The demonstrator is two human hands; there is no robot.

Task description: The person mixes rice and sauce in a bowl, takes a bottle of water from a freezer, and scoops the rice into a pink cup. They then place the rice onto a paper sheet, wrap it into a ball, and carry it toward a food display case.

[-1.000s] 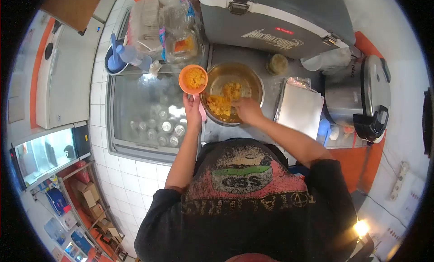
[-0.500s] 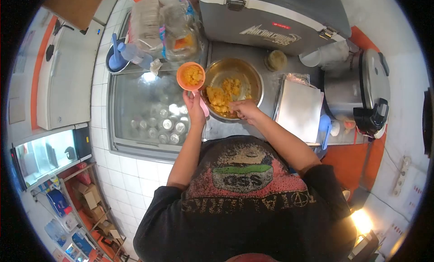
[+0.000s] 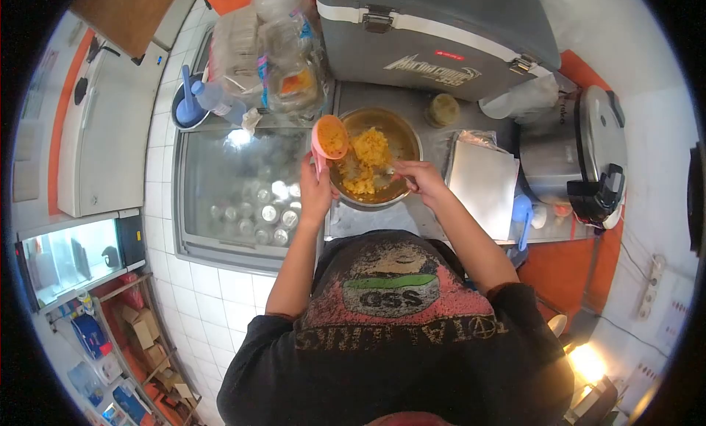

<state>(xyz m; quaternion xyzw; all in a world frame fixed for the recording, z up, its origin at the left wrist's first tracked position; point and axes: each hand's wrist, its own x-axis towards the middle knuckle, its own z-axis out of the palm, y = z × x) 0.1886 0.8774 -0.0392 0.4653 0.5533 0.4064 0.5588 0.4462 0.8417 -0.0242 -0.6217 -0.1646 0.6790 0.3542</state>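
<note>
My left hand point(image 3: 316, 190) is closed round the handle of a pink plastic scoop point(image 3: 319, 160). The scoop's cup is tilted towards the metal bowl point(image 3: 419, 143), over its left rim, and yellow-orange food coats its inside. Crumbly yellow food point(image 3: 370, 148), possibly rice, lies in the bowl in a mound and a smaller clump. At the bowl's right rim, my right hand point(image 3: 421, 179) pinches a thin utensil that looks like a metal spoon point(image 3: 392, 171); its far end is hard to make out.
Left of the bowl is a glass-topped chest point(image 3: 243, 176) with several cans inside. Plastic-wrapped containers point(image 3: 283, 58) and a large grey cooler point(image 3: 434, 40) stand behind. To the right are a jar point(image 3: 443, 110), a stack of paper sheets point(image 3: 482, 183) and a rice cooker point(image 3: 559, 146).
The scoop has moved right and tipped towards the bowl, and a yellow mound now stands higher in the bowl's middle. My right hand has shifted slightly right.
</note>
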